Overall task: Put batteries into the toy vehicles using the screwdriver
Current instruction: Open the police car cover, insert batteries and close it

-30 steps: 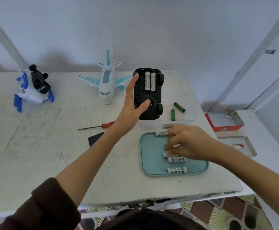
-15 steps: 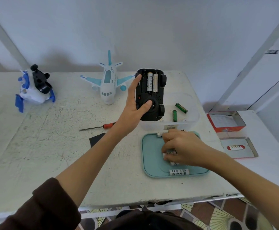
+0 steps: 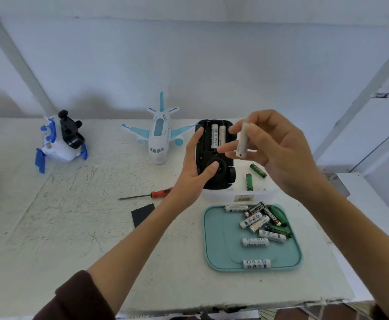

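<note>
My left hand [image 3: 194,166] grips a black toy car [image 3: 220,172] that lies upside down, its battery bay uncovered with two white batteries [image 3: 217,138] inside. My right hand [image 3: 279,148] is raised just right of the car and pinches a white battery [image 3: 243,140] held nearly upright. A teal tray [image 3: 225,250] near the front holds several loose batteries. The red-handled screwdriver [image 3: 146,196] lies on the table left of my left wrist. A white and blue toy plane [image 3: 158,137] stands behind it.
A white and blue toy with a black part [image 3: 60,140] sits at the back left. A black cover plate [image 3: 142,214] lies near the screwdriver. Two green batteries [image 3: 253,175] rest in a clear box [image 3: 242,195] right of the car. A red tin is partly hidden at right.
My right hand has lifted from the teal tray with a white battery and come up beside the car. My left hand still holds the car.
</note>
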`<state>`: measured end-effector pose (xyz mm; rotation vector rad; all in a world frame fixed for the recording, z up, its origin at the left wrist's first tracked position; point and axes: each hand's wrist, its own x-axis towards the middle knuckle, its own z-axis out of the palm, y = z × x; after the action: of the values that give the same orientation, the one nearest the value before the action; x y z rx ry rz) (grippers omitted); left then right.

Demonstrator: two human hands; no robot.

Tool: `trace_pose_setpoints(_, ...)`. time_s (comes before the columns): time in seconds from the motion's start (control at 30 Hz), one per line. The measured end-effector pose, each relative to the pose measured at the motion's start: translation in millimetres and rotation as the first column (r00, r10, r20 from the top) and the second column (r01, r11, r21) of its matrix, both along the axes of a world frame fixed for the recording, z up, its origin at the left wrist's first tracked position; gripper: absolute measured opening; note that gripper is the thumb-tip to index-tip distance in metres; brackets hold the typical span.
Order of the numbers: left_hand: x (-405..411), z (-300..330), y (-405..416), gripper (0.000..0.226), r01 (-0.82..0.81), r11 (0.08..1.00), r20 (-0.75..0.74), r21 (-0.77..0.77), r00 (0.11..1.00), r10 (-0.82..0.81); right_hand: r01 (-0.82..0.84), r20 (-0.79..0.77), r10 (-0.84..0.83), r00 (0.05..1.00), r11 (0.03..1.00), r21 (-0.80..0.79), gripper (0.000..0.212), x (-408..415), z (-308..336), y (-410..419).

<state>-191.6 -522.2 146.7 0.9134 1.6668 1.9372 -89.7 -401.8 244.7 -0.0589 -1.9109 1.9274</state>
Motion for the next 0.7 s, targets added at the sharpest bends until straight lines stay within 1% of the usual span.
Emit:
trace_pose_setpoints(0.03,0,0,0,0.062,-0.001,1.0,0.0,0.001,1.0,0.001,0.02,0.015,-0.02,1.0,0.999,0.044,0.006,-5,6,0)
trace_pose_setpoints(0.1,1,0,1,0.063,-0.003,1.0,-0.001,0.006,1.0,0.003,0.103,0.047,-0.116,0.992,0.969,0.226,0.005,-15,10,2)
trace_pose_setpoints(0.17,0,0,1,0.064,-0.005,1.0,-0.002,0.013,1.0,0.005,0.192,0.056,-0.23,0.972,0.903,0.385,0.009,-25,7,3)
trace_pose_setpoints(0.23,0,0,1,0.065,-0.008,1.0,-0.008,0.017,1.0,0.008,0.265,0.047,-0.328,0.943,0.831,0.489,0.014,-34,0,4)
trace_pose_setpoints(0.3,-1,-1,1,0.065,-0.006,1.0,-0.027,0.016,1.0,0.007,0.292,0.043,-0.38,0.924,0.772,0.564,0.018,-40,-6,4)
trace_pose_setpoints(0.33,-2,-2,1,0.066,-0.005,1.0,-0.032,0.015,0.999,0.005,0.294,0.047,-0.392,0.919,0.758,0.582,0.016,-43,-9,4)
trace_pose_setpoints(0.4,-2,-2,2,0.069,-0.002,1.0,-0.03,0.013,1.0,0.002,0.275,0.055,-0.39,0.919,0.734,0.621,0.005,-47,-14,6)
trace_pose_setpoints(0.47,-2,-3,3,0.069,-0.009,1.0,-0.042,0.007,0.999,0.009,0.22,0.078,-0.36,0.93,0.714,0.664,0.02,-49,-18,9)
trace_pose_setpoints(0.53,-2,-3,3,0.067,-0.004,1.0,-0.036,0.017,0.999,0.004,0.182,0.072,-0.334,0.94,0.666,0.723,0.023,-50,-22,8)
trace_pose_setpoints(0.6,-3,-5,3,0.066,0.005,1.0,-0.025,0.028,1.0,-0.004,0.221,0.003,-0.347,0.938,0.604,0.766,0.021,-51,-26,6)
trace_pose_setpoints(0.7,-3,-4,2,0.067,0.018,1.0,-0.017,0.021,1.0,-0.018,0.321,-0.17,-0.318,0.933,0.521,0.791,0.013,-53,-34,1)
